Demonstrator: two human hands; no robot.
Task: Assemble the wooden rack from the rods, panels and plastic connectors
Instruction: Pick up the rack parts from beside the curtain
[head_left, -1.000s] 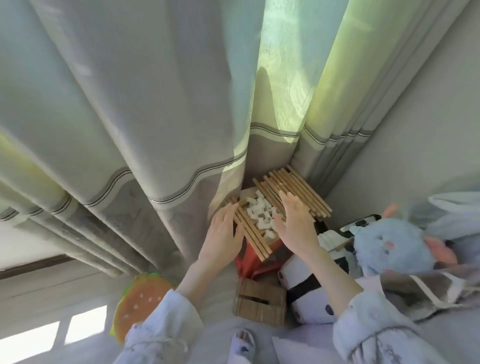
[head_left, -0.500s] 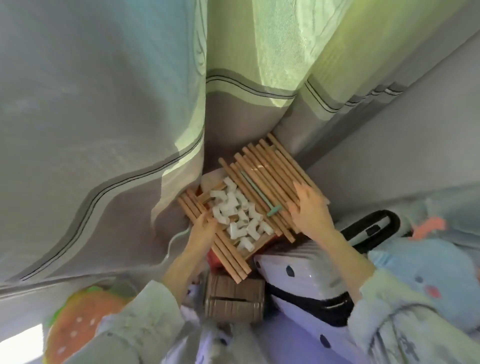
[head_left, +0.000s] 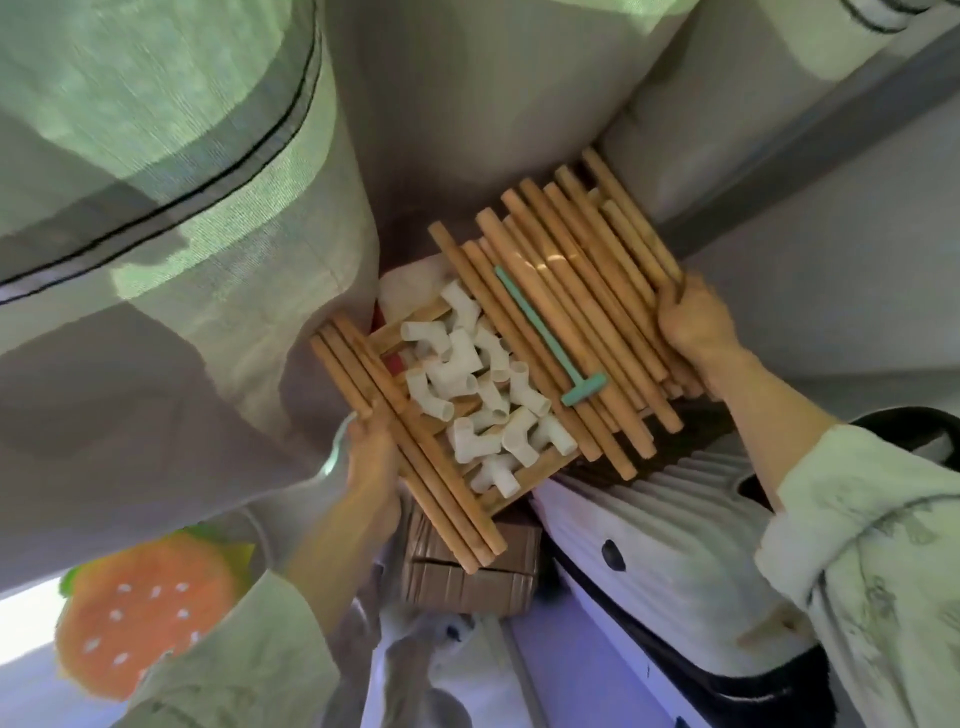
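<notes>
— So, what's changed w/ the rods (head_left: 566, 306)?
— Whole panel (head_left: 524, 480) now lifted: left hand (head_left: 371, 460) grip curled on its edge, right hand (head_left: 693, 325) likewise, vs. flat before. Connectors (head_left: 478, 389) piled mid-panel, w/ a green tool (head_left: 550, 338). Assembly not begun.
— Hidden?
— Panel underside; curtain (head_left: 208, 260) behind.

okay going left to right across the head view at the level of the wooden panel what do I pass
left hand gripping the panel's edge → small bundle of rods → white plastic connectors → green T-shaped tool → big spread of rods → right hand gripping the far edge
</notes>
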